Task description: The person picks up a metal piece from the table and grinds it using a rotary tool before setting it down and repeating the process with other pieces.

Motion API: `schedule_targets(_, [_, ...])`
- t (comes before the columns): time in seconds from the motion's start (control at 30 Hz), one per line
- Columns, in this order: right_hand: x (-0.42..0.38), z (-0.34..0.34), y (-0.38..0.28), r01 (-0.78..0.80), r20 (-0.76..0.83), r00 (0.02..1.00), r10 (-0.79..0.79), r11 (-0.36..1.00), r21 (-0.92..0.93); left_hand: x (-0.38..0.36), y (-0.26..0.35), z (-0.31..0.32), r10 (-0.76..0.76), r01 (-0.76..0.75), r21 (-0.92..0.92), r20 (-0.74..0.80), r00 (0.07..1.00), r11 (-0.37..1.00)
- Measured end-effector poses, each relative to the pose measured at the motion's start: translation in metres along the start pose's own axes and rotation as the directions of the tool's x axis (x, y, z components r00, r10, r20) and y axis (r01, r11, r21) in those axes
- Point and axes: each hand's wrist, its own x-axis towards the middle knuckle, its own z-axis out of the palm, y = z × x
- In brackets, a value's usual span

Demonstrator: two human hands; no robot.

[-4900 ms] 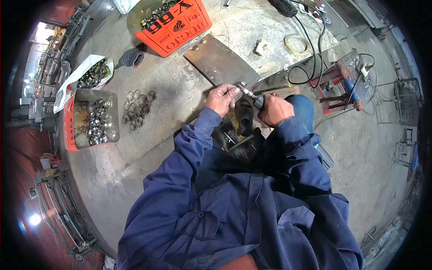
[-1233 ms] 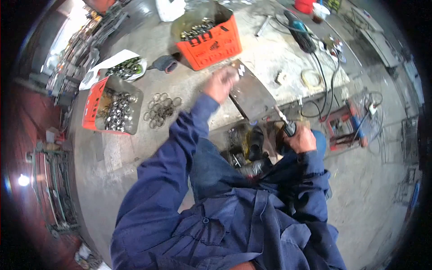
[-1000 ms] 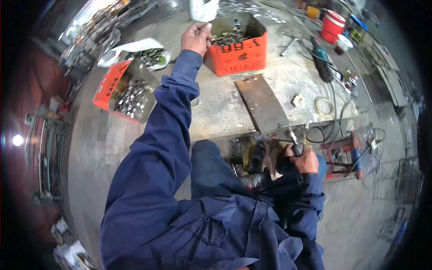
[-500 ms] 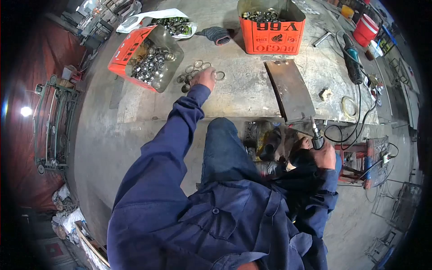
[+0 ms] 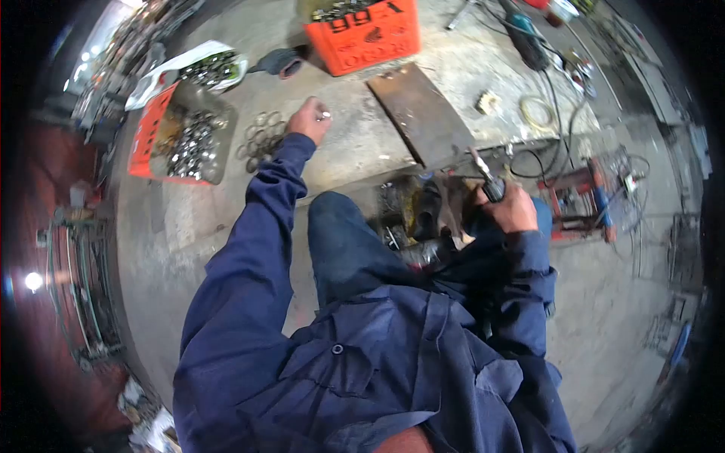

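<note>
Pinching a small shiny metal ring (image 5: pixel 324 115) in its fingertips, the left hand (image 5: pixel 308 119) hangs over the grey concrete bench (image 5: pixel 362 136), just right of a cluster of loose rings (image 5: pixel 260 140). The ring is round, silvery and bright. Nearer and to the right, the right hand (image 5: pixel 512 208) is closed around a dark-handled welding torch (image 5: pixel 485 177), tip pointing far-left toward a rusty steel plate (image 5: pixel 419 113). Far left sits an orange crate of rings (image 5: pixel 180 136).

A metal workshop: orange crates (image 5: pixel 362 34) of steel rings at the top and upper left of the frame; a rusty plate (image 5: pixel 419 113) on the scarred bench (image 5: pixel 355 151); power-tool cables (image 5: pixel 559 98) upper right.
</note>
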Motion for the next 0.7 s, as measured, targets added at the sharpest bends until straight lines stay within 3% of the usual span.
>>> schedule_targets(0.03, [0.0,0.0,0.001,0.002,0.016,1.0,-0.002,1.0,0.001,-0.005,0.016,-0.001,-0.082,0.095,-0.304,0.055,0.995,0.948])
schedule_targets(0.1, [0.001,0.001,0.003,-0.006,0.008,1.0,0.006,1.0,0.006,-0.015,0.046,0.002,-0.075,0.116,-0.406,0.115,0.991,0.907])
schedule_targets(0.17, [0.001,0.001,0.005,-0.004,0.0,1.0,0.004,1.0,0.009,-0.02,0.068,0.014,-0.018,0.268,-0.715,0.337,0.941,0.646])
schedule_targets(0.23, [0.0,-0.001,0.003,-0.009,0.02,1.0,0.008,1.0,0.012,-0.027,0.098,0.028,-0.02,0.335,-0.677,0.427,0.904,0.655])
schedule_targets(0.3, [-0.002,-0.006,0.0,-0.029,0.025,0.999,0.028,0.999,0.033,-0.035,0.123,0.045,0.025,0.491,-0.68,0.598,0.801,0.544])
schedule_targets(0.4, [-0.002,-0.005,0.003,-0.027,0.046,0.999,0.026,0.999,0.018,-0.043,0.145,0.071,0.057,0.585,-0.654,0.688,0.723,0.479])
schedule_targets(0.43, [-0.003,-0.005,0.003,-0.013,0.039,0.999,0.012,1.0,0.016,-0.043,0.148,0.076,0.058,0.585,-0.65,0.691,0.72,0.485])
schedule_targets(0.5, [-0.003,-0.005,0.004,-0.006,0.031,1.0,0.006,1.0,0.023,-0.043,0.153,0.081,0.012,0.454,-0.573,0.63,0.776,0.682])
schedule_targets(0.63, [-0.004,-0.002,0.005,0.008,0.052,0.999,-0.009,1.0,0.012,-0.044,0.16,0.077,0.033,0.339,-0.5,0.597,0.801,0.797])
schedule_targets(0.7, [-0.003,0.0,0.003,0.011,0.052,0.999,-0.011,1.0,0.007,-0.044,0.16,0.076,0.033,0.366,-0.509,0.616,0.787,0.779])
